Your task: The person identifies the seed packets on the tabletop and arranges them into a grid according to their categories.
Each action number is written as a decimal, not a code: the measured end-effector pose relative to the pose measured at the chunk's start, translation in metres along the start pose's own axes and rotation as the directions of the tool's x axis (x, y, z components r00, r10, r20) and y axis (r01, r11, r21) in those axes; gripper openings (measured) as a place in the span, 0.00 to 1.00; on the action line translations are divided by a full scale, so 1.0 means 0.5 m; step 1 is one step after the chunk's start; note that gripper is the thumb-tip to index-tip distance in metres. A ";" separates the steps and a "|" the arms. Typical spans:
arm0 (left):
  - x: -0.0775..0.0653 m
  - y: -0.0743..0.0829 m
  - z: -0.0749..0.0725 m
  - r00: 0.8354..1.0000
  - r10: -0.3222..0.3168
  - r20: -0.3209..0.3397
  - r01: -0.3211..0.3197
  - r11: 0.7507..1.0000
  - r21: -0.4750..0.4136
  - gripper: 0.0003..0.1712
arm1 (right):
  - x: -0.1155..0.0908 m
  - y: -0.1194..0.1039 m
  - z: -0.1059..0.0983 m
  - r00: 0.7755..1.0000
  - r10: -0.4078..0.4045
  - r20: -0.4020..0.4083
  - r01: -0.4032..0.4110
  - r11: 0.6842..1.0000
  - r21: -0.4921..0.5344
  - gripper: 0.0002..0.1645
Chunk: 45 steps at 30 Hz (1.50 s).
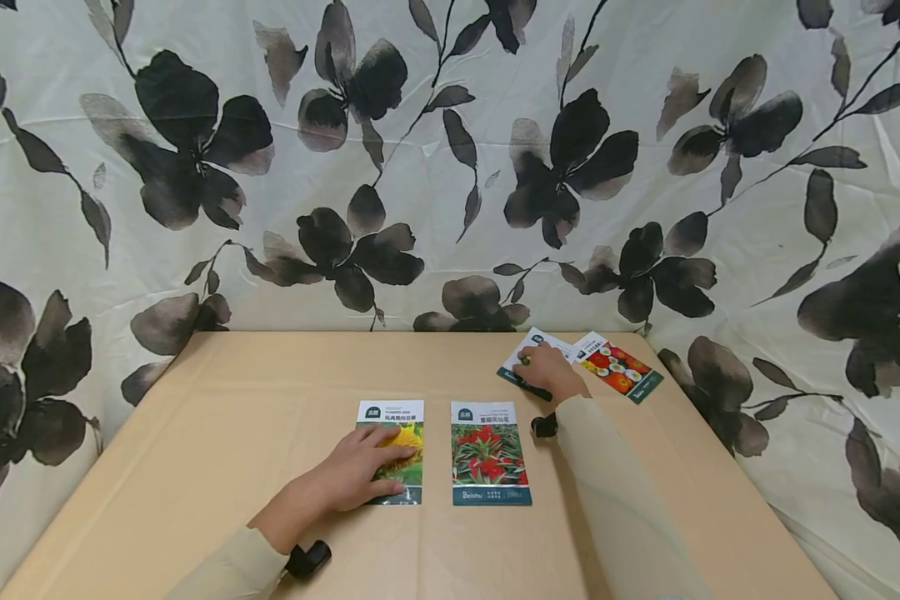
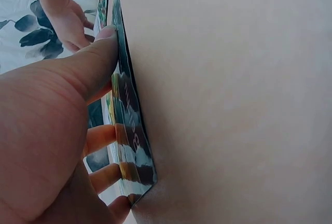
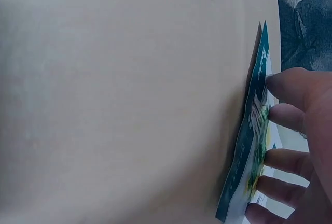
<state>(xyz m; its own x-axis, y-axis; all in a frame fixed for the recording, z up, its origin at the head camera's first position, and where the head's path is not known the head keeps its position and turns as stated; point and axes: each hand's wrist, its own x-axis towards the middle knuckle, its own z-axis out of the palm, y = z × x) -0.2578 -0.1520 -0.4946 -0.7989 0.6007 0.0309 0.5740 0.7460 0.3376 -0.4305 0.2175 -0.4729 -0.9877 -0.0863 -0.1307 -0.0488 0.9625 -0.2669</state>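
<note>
My left hand (image 1: 345, 475) rests with spread fingers on a sunflower seed packet (image 1: 411, 435) that lies flat at the middle of the table. In the left wrist view, the thumb and fingertips touch the face of that packet (image 2: 127, 110). Farther back on the right, my right hand (image 1: 553, 372) covers much of another seed packet (image 1: 542, 337) with a white top and dark lower band. In the right wrist view its extended fingertips touch this packet (image 3: 251, 141); most of its picture is hidden. Between the hands lies a seed packet with red flowers (image 1: 489, 454).
A packet with red, orange and white flowers (image 1: 619, 367) lies at the table's back right, close beside the packet under my right hand. A light tan cover lies over the table (image 1: 270, 400). Behind it hangs a white cloth (image 1: 450, 233) with dark flowers.
</note>
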 end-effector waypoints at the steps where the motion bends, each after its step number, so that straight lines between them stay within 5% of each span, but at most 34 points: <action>1: 0.000 0.000 0.000 1.000 0.002 -0.001 -0.002 1.000 -0.002 0.33 | -0.001 -0.001 0.000 1.000 0.000 0.003 0.000 1.000 0.004 0.30; 21: -0.001 0.003 -0.007 1.000 -0.003 0.012 0.003 1.000 -0.015 0.32 | 0.007 -0.018 0.009 1.000 -0.017 0.020 0.016 0.999 0.042 0.33; 45: -0.002 -0.002 -0.003 1.000 0.010 -0.004 -0.010 1.000 0.002 0.32 | 0.010 -0.065 0.025 0.985 -0.166 0.039 0.165 0.986 0.018 0.31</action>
<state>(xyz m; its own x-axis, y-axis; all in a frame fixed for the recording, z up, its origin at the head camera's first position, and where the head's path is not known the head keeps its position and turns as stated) -0.2577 -0.1537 -0.4933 -0.7941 0.6066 0.0378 0.5820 0.7409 0.3353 -0.4321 0.1828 -0.4766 -0.9593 -0.2549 -0.1215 -0.2088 0.9301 -0.3023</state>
